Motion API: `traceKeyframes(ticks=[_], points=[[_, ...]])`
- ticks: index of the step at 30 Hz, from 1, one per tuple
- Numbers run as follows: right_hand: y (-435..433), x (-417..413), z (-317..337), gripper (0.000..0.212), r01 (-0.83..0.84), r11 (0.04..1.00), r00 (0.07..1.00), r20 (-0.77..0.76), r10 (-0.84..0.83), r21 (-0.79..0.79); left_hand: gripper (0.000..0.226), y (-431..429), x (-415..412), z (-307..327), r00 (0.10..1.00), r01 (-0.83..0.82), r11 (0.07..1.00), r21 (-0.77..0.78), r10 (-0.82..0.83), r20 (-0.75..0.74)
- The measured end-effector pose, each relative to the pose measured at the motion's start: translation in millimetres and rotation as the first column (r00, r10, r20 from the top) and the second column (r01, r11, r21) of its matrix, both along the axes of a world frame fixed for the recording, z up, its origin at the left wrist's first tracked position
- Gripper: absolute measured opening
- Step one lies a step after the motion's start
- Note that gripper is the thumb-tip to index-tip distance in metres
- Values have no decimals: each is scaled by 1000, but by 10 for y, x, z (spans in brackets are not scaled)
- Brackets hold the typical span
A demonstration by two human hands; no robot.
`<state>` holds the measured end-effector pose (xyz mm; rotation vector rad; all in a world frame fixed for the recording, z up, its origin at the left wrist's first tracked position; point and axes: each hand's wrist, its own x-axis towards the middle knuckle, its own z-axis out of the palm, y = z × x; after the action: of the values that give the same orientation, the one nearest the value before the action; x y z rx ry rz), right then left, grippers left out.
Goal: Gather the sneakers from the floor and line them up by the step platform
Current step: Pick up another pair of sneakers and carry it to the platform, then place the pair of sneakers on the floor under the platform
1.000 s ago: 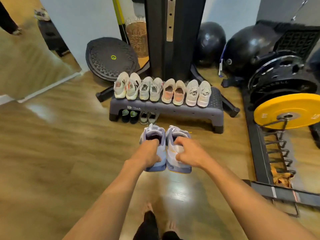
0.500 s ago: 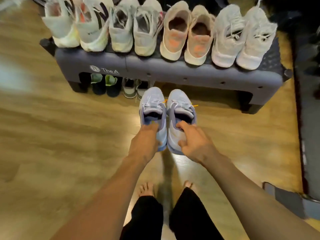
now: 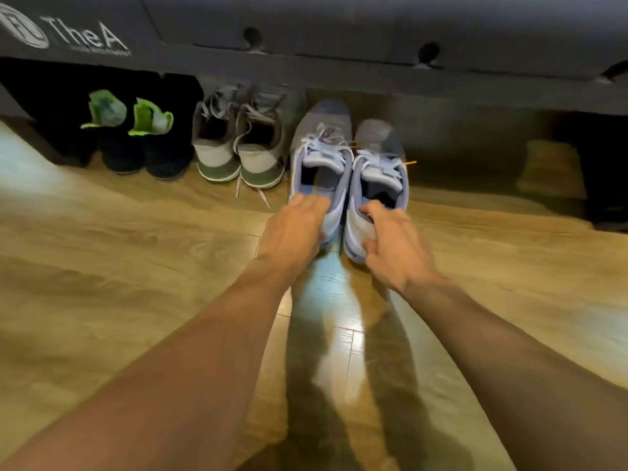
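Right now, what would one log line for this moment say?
stage: placing | left hand: on left blue sneaker | right hand: on right blue sneaker | spot: under step platform, beside grey pair

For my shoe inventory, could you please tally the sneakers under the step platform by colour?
Black sneakers with green lining: 2
Grey sneakers with olive-green soles: 2
Light blue lace-up sneakers, one held in each hand: 2
Total: 6

Warm overhead light glared off the wooden floor (image 3: 343, 321) between two long forearm shadows. Deep shade filled the space beneath the step platform (image 3: 339, 35). Motion blur softened the frame; wide-angle distortion bent its edges.
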<state>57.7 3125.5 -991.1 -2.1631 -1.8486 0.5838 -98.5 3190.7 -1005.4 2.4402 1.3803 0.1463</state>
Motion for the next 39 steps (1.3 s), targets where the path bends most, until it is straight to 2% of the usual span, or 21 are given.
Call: traceKeyframes(ticks=[8, 15, 22, 26, 29, 33, 36, 39], points=[[474, 190, -224, 40, -68, 998, 996, 56, 69, -18, 26, 531, 182, -258, 999, -29, 1000, 7, 29, -43], [705, 226, -280, 47, 40, 999, 998, 43, -41, 18, 27, 609, 481, -225, 994, -112, 993, 28, 113, -9], [750, 162, -400, 51, 65, 997, 997, 29, -67, 45, 35, 659, 525, -317, 985, -166, 986, 20, 166, -47], [735, 165, -248, 51, 36, 996, 999, 25, -34, -81, 45, 584, 514, -163, 982, -190, 978, -82, 188, -33], [616, 78, 155, 48, 21, 993, 998, -57, -28, -120, 46, 384, 440, 184, 980, -182, 971, -157, 193, 57], [288, -26, 1063, 31, 31, 989, 986, -160, -55, -146, 26, 7, 359, 977, 932, -253, 945, -206, 295, 210], [37, -60, 2059, 30, 56, 984, 959, -264, -99, -167, 22, -253, 273, 1892, 938, -213, 952, -219, 262, 227], [-223, 11, 3300, 32, 136, 983, 916, -363, -172, -124, 21, -415, 227, 3146, 927, -135, 970, -204, 197, 320]])
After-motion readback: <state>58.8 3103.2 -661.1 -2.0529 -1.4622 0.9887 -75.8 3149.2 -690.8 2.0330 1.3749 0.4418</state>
